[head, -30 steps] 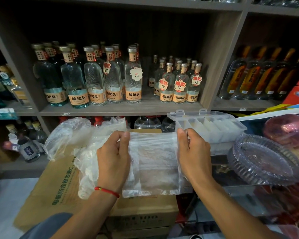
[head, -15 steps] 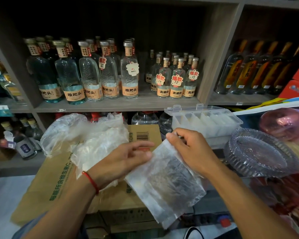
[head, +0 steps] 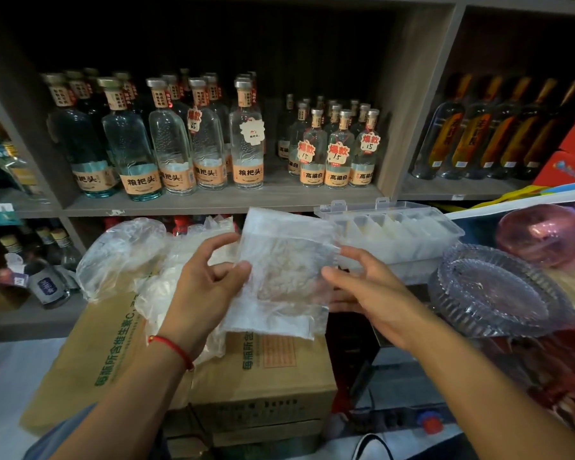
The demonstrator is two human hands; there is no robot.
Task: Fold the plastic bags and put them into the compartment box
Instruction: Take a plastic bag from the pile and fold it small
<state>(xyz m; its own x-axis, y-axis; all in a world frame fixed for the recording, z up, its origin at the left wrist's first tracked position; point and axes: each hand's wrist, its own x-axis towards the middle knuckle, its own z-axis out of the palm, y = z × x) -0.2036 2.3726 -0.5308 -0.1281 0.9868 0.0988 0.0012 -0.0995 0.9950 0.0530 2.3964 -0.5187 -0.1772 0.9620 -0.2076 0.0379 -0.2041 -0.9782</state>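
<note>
Head view: left hand pinched the folded plastic bag at its left edge; right hand gripped its right edge (fingers partly behind the plastic). Bag was held above the cardboard box, compartment box just behind, lid open.

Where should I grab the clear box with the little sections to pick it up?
Probably by its two short end walls, one hand each side, coming from above. The compartment box is long, lies flat with its lid open, and folded bags fill the sections, so level lifting keeps them in.
</note>
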